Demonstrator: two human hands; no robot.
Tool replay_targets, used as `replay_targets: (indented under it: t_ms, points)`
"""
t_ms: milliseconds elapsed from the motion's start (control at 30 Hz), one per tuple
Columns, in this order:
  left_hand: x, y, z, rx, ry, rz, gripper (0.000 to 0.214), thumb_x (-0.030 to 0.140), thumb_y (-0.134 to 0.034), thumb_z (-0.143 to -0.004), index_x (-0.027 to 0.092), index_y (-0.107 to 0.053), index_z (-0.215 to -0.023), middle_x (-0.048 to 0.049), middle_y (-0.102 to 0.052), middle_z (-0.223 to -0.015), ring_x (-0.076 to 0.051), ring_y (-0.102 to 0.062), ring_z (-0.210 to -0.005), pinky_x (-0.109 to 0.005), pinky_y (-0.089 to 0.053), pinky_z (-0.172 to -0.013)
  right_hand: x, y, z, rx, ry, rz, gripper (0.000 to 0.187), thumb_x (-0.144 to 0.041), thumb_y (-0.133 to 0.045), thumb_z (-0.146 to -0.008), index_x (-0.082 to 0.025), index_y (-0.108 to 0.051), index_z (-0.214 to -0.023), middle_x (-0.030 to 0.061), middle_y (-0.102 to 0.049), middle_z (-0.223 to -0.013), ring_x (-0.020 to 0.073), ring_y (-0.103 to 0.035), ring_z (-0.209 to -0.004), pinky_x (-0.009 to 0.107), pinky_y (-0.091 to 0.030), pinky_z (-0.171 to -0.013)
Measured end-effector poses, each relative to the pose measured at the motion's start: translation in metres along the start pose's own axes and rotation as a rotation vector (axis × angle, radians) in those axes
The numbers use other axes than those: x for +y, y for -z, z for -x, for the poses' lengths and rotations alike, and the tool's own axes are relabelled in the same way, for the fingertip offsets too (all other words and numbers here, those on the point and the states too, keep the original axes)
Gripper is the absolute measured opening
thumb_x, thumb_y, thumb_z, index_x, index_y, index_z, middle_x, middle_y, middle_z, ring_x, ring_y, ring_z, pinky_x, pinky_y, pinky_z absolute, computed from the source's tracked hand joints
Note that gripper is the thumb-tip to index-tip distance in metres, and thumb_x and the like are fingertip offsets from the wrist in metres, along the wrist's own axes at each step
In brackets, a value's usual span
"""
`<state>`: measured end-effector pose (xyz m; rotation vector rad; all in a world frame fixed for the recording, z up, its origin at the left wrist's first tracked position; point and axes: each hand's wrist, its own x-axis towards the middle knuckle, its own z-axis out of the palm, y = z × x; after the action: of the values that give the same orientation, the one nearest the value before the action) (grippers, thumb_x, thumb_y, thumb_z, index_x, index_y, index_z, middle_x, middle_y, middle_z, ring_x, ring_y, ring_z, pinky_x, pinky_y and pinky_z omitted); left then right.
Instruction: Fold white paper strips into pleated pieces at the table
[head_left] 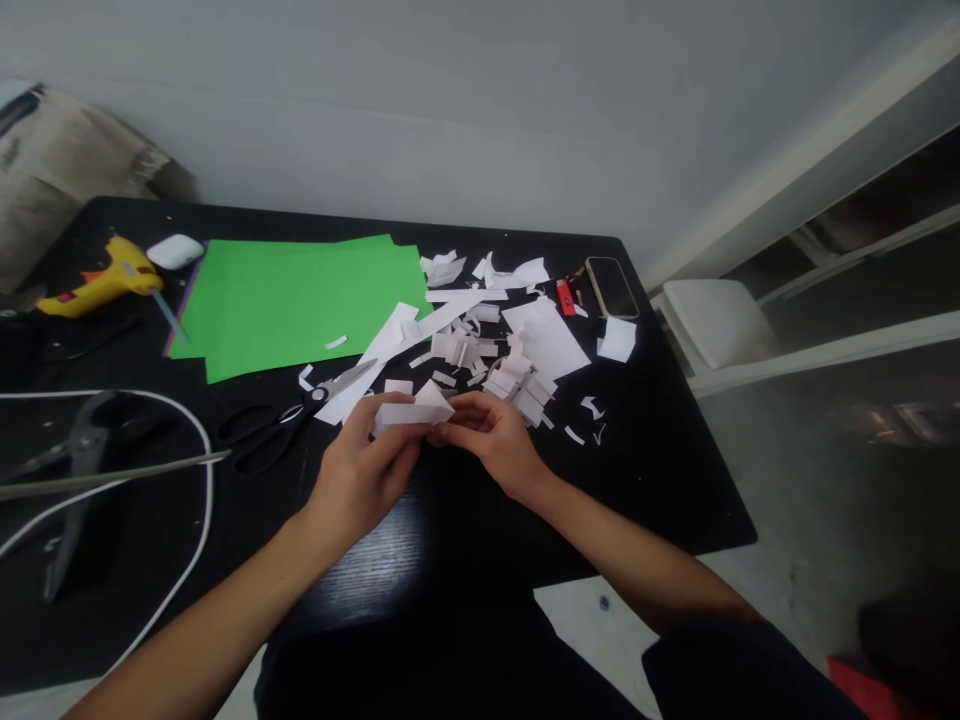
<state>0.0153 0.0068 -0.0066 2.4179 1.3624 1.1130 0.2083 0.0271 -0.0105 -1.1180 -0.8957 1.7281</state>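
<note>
A small folded piece of white paper (409, 414) is held between my two hands just above the black table. Around its left side, the thumb and fingers of my left hand (369, 460) are closed. My right hand (495, 435) pinches the paper's right end with thumb and fingertips, which partly hide that end. Just beyond lie heaped white paper scraps (461, 350) and several small folded paper pieces (517, 385). Black-handled scissors (300, 412) rest left of my left hand, blades across a white paper strip (382, 350).
Green sheets (300, 305) cover the table's back left, beside a yellow glue gun (112, 280) and a white rounded object (175, 251). A white cable (206, 480) loops at left near pliers-like tools. A red lighter (565, 297) and phone (611, 287) lie back right.
</note>
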Motion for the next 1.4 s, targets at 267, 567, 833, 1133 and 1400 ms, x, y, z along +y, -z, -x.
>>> replay_targets:
  t_ms: [267, 567, 833, 1133, 1400]
  points:
    - [0.0, 0.0, 0.001, -0.027, -0.012, -0.013, 0.019, 0.01, -0.062, -0.096, 0.021, -0.072, -0.107, -0.0106, -0.061, -0.129, -0.023, -0.068, -0.11, -0.032, -0.061, -0.085, -0.001, -0.001, 0.0, -0.026, -0.002, -0.018, 0.04, -0.034, -0.096, -0.063, -0.019, -0.076, -0.094, 0.0016, -0.08, -0.087, 0.0199, -0.078, -0.082, 0.043, -0.064, -0.095]
    - [0.002, 0.0, -0.001, -0.026, 0.01, -0.013, 0.015, 0.011, -0.063, -0.095, 0.021, -0.071, -0.102, -0.0097, -0.061, -0.128, -0.023, -0.07, -0.107, -0.032, -0.061, -0.082, 0.004, 0.001, -0.003, 0.021, -0.005, -0.044, 0.042, -0.034, -0.097, -0.058, -0.019, -0.073, -0.09, -0.0001, -0.079, -0.079, 0.0201, -0.079, -0.075, 0.041, -0.066, -0.088]
    - [-0.004, 0.0, -0.005, 0.002, 0.06, -0.072, 0.013, 0.019, -0.068, -0.095, 0.022, -0.072, -0.106, -0.011, -0.063, -0.126, -0.027, -0.068, -0.111, -0.037, -0.06, -0.087, 0.005, 0.002, -0.004, 0.003, 0.028, 0.02, 0.037, -0.034, -0.095, -0.064, -0.018, -0.074, -0.09, 0.0013, -0.079, -0.082, 0.0203, -0.079, -0.076, 0.039, -0.067, -0.084]
    - [-0.009, 0.001, -0.005, -0.055, 0.118, 0.01, 0.009, 0.019, -0.067, -0.096, 0.023, -0.074, -0.099, -0.0111, -0.058, -0.133, -0.03, -0.061, -0.121, -0.044, -0.057, -0.091, 0.004, 0.002, -0.003, 0.004, 0.046, 0.046, 0.035, -0.037, -0.095, -0.065, -0.018, -0.075, -0.087, 0.0015, -0.079, -0.081, 0.0197, -0.079, -0.076, 0.038, -0.067, -0.084]
    - [-0.009, -0.001, -0.004, -0.057, 0.123, 0.013, 0.007, 0.019, -0.066, -0.097, 0.023, -0.072, -0.099, -0.011, -0.055, -0.137, -0.03, -0.059, -0.125, -0.05, -0.055, -0.099, 0.005, 0.002, -0.004, 0.008, 0.057, 0.061, 0.037, -0.039, -0.094, -0.065, -0.018, -0.075, -0.088, 0.0021, -0.079, -0.082, 0.0202, -0.079, -0.076, 0.04, -0.068, -0.085]
